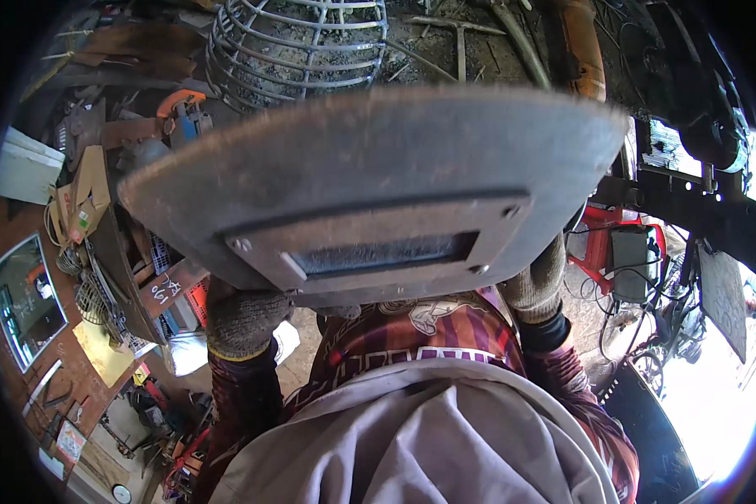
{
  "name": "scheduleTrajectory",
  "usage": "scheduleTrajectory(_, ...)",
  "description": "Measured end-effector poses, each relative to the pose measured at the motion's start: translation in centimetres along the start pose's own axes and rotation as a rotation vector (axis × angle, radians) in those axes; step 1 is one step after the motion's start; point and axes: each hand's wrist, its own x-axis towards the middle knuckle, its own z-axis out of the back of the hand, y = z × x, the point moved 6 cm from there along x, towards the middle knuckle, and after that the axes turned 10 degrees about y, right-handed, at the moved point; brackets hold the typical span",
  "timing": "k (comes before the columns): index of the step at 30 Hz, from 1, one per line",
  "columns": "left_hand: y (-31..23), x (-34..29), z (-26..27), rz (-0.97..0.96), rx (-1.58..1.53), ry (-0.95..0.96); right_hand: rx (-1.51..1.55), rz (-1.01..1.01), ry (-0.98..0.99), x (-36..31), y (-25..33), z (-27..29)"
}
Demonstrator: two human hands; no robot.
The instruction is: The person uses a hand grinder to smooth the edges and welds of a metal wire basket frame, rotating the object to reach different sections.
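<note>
A dark grey welding shield point(370, 151) with a framed rectangular viewing window point(386, 254) is held up in front of my chest, covering much of the middle of the view. My left hand point(242, 321), in a grey knitted glove, is closed on its lower left edge, with some fingertips showing below the rim. At the lower right edge, my right hand point(536, 286), gloved the same way, grips the shield. Its fingers are mostly hidden behind the plate. A pale grey cloth point(428, 437) drapes down over my patterned maroon shirt point(420, 332).
Beyond the shield stands a round metal-bar cage point(302, 42), with a T-shaped metal bar point(460, 38) and a rusty pipe point(581, 50) nearby. A red-framed machine point(617, 252) with cables is at right. Left are a cluttered wooden board point(25, 227) and an orange-handled tool point(181, 105).
</note>
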Motion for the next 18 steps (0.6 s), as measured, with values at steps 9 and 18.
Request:
scheduleTrajectory(9, -4.2, -0.4, 2.8, -0.197, 0.425, 0.131, 0.092, 0.025, 0.081, 0.5, 1.4, -0.1)
scheduleTrajectory(18, -6.2, -0.2, 4.7, -0.254, 0.321, 0.271, 0.116, -0.037, 0.032, 0.9, 1.3, 0.5)
